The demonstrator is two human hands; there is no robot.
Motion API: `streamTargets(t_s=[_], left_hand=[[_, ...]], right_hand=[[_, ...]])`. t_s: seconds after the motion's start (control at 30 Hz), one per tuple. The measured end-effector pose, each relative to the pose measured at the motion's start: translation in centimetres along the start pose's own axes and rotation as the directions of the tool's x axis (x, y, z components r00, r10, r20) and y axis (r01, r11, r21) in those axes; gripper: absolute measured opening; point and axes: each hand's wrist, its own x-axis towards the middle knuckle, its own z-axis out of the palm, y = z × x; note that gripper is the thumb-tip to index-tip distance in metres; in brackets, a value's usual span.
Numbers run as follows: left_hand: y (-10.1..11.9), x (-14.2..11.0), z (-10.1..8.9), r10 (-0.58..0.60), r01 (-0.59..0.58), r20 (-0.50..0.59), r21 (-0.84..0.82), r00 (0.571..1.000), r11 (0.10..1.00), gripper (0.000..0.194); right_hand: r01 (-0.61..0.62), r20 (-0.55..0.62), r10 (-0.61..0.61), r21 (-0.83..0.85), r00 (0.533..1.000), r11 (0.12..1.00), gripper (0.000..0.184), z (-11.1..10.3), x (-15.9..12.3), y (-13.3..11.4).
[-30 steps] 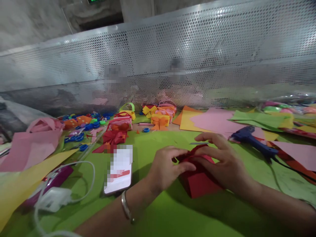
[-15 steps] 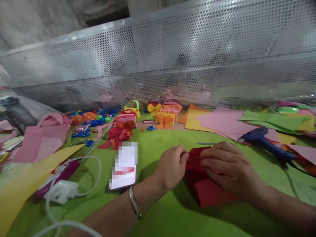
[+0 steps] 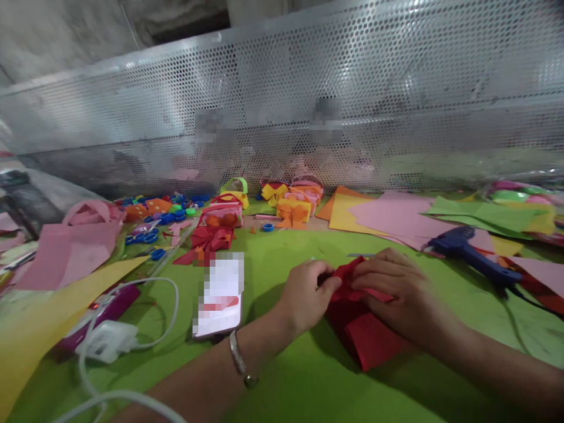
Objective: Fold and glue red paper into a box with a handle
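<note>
The left hand (image 3: 308, 296) pinches the upper left of the folded red paper (image 3: 372, 341); the right hand (image 3: 403, 291) grips its upper right; the paper is well short of the far edge of the counter (image 3: 282, 382); a blue glue gun (image 3: 473, 255) lies farther right.

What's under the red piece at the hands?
The green tabletop shows around the red piece; whatever lies directly beneath is covered. The left hand and right hand hide much of its upper part.
</note>
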Motion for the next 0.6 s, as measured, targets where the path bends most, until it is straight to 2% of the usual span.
streamTargets(t_s=[0.3,0.47,0.6], left_hand=[[0.07,-0.01,0.33,-0.025,0.024,-0.015,-0.061,1.000,0.998,0.012],[0.10,-0.27,0.45,-0.043,0.044,0.012,-0.154,0.999,0.987,0.029],[0.02,-0.29,0.54,-0.064,0.076,0.060,-0.231,0.996,0.970,0.011]], right_hand=[[-0.051,0.018,0.050,0.057,0.999,0.997,0.010,0.15,0.29,-0.49],[-0.077,-0.016,0.077,-0.007,0.997,0.997,0.015,0.20,0.47,-0.22],[-0.119,-0.054,0.116,-0.066,0.992,0.991,0.016,-0.04,0.59,-0.14]])
